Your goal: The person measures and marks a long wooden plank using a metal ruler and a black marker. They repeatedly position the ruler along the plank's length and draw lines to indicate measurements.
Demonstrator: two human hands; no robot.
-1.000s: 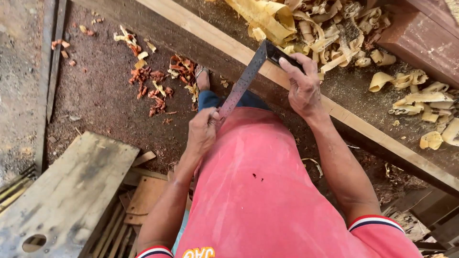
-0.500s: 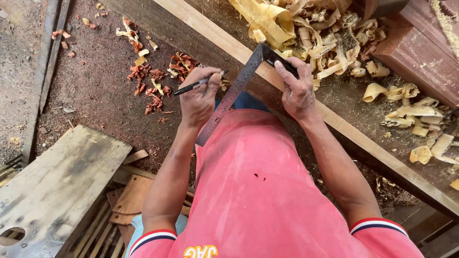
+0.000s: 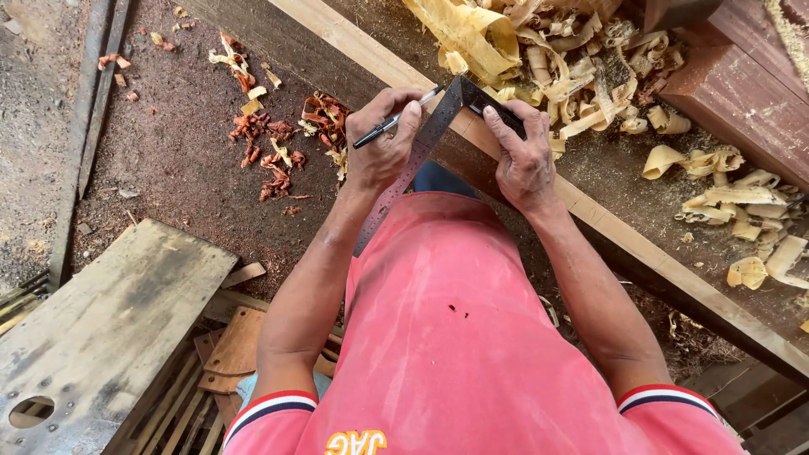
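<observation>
My left hand [image 3: 381,143] grips a dark pen [image 3: 396,118], its tip against the metal blade of a try square [image 3: 430,135] near the square's corner. My right hand [image 3: 524,156] presses the square's dark stock onto a long pale wooden plank [image 3: 624,236] that runs diagonally from upper left to lower right. The steel blade reaches down-left from the plank toward my pink shirt. Both forearms come up from the bottom of the view.
Curled yellow wood shavings [image 3: 556,50] pile on the bench beyond the plank. A reddish wooden block [image 3: 742,93] lies at upper right. Red shavings [image 3: 270,143] dot the dirt floor. A weathered board with a hole [image 3: 93,337] and scrap slats lie at lower left.
My left hand rose from my waist with the pen and moved right to the square's blade. The right hand set the square on the plank and stayed put.
</observation>
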